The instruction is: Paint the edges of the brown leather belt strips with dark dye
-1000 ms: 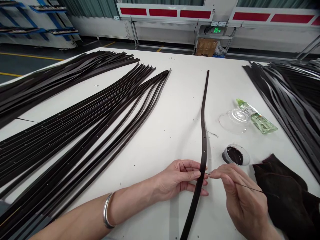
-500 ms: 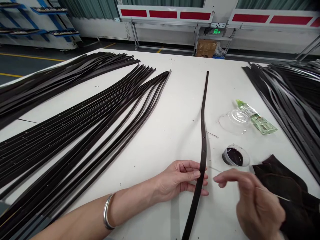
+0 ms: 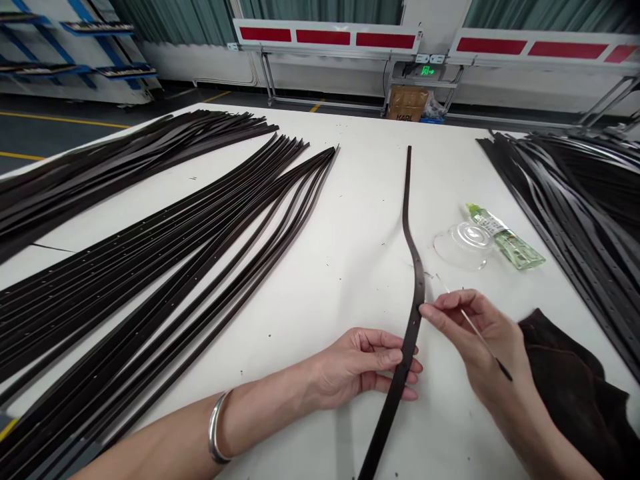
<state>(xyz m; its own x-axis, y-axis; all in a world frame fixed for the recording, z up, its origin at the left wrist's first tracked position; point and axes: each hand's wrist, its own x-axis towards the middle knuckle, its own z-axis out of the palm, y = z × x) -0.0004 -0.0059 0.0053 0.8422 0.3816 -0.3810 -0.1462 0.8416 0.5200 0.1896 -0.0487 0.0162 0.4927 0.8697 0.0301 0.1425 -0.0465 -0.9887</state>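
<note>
A long dark leather strap [image 3: 415,287] with a row of small holes runs away from me and bends upward in its middle. My left hand [image 3: 373,363] is closed on it, thumb on top and fingers beneath. Farther up the strap, the fingertips of my right hand [image 3: 480,333] touch its right edge. A thin pale stick [image 3: 481,339] with a dark end is held in that same hand, the dark end pointing back toward my wrist. The small cup of dark liquid is hidden behind my right hand.
Bundles of dark straps [image 3: 165,247] cover the left of the white table [image 3: 360,200], with another pile [image 3: 575,220] at the right. A clear lid [image 3: 465,243] and a green packet [image 3: 515,247] lie beyond my right hand. Dark leather [image 3: 565,373] lies at the lower right.
My right hand has moved up and left to the strap's edge, and now covers the cup. The strap's middle has bowed to the right. My left hand stays on the strap.
</note>
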